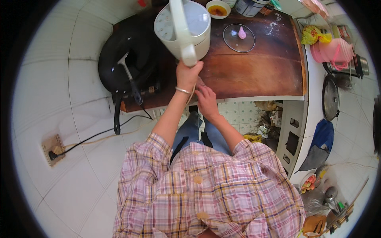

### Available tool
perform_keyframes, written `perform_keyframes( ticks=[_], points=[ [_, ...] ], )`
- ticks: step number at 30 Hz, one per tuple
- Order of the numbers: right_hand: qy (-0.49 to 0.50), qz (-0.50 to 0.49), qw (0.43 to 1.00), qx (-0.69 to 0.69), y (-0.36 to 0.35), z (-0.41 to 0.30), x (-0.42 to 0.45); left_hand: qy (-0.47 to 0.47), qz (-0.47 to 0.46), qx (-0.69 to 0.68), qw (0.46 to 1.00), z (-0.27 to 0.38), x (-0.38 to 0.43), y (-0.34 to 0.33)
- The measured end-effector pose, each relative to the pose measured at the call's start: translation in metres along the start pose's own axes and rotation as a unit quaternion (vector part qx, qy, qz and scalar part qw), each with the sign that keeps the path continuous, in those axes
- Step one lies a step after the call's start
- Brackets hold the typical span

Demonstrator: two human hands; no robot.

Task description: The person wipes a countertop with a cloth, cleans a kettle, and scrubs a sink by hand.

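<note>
A large white plastic pot [198,50] with a broad handle arching over its open top is at the back edge of the view, slightly blurred. My left hand [188,74] grips it at the lower end of the handle; the fingers are hidden underneath. A pale cord [190,98] hangs beside that wrist. Just to the right, my right hand [207,101] is at the front edge of the brown wooden table [256,74]. Its fingertips reach a small translucent piece [200,81]; whether they hold it is unclear.
Left stands a black wok [111,68] with a spatula [128,73] across it. A glass lid [232,41], a bowl of reddish-yellow liquid [218,10] and a tin [249,7] are at the back. A black cable [101,135] runs to a wall socket [53,150].
</note>
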State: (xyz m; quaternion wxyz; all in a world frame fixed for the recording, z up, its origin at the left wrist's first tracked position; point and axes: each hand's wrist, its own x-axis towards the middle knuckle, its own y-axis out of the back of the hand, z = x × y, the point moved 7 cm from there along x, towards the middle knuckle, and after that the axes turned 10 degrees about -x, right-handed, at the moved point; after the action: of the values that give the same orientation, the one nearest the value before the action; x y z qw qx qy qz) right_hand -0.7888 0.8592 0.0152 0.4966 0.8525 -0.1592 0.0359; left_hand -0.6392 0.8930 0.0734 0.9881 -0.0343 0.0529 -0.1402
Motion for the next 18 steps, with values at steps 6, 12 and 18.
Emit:
perform_keyframes(
  ticks=[6, 12, 18],
  points=[
    [0.096, 0.019, 0.994, -0.039, -0.026, -0.018, 0.05, 0.024, 0.03, -0.065, 0.997, 0.011, 0.008, 0.032],
    [0.09, 0.02, 0.985, -0.146, -0.049, 0.001, 0.07, 0.016, 0.031, -0.032, 0.999, 0.019, 0.016, 0.053],
    [-0.083, 0.211, 0.949, -0.219, 0.06, 0.139, -0.009, 0.022, 0.013, -0.023, 0.999, 0.019, 0.014, 0.051]
  ],
)
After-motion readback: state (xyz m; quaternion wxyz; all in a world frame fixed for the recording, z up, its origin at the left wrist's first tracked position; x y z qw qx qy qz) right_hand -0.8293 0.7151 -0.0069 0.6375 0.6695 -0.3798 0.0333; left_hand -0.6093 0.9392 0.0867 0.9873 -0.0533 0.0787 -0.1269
